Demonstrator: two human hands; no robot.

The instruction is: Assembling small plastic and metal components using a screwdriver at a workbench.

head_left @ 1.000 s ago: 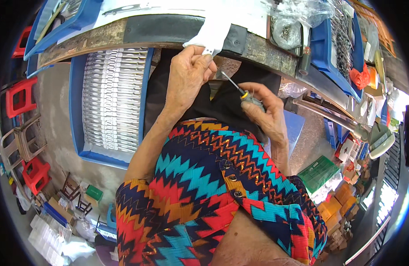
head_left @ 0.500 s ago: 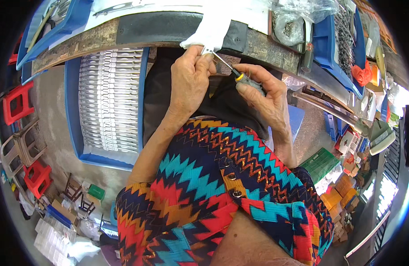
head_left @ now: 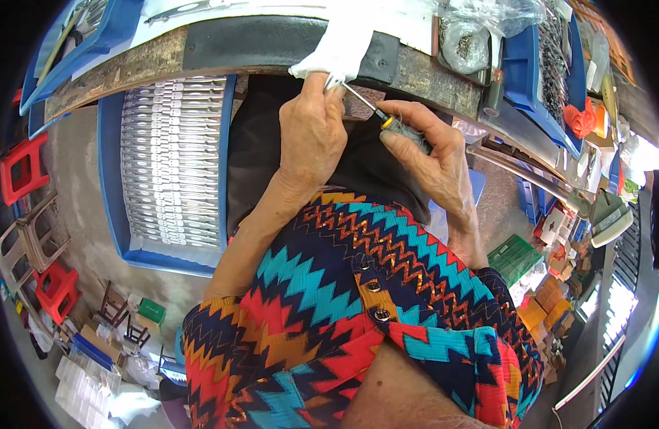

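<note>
My left hand (head_left: 311, 139) pinches a small metal part (head_left: 332, 81) at the workbench edge, just under a white cloth (head_left: 340, 50). In my right hand (head_left: 429, 157) is a screwdriver (head_left: 378, 114) with a yellow collar and grey handle. Its thin shaft points up-left, and its tip meets the small part between my left fingers. Both hands hover over a black cloth on my lap (head_left: 358, 168). A black mat (head_left: 272, 43) lies on the worn wooden bench edge above them.
A blue tray (head_left: 168, 161) filled with rows of white flat parts sits at my left. More blue bins (head_left: 544, 79) with metal parts stand on the bench at right. Red plastic stools (head_left: 25, 168) and small boxes lie on the floor around.
Both hands have risen toward the bench edge. The screwdriver moved up with them, and its tip now meets the part held under the white cloth.
</note>
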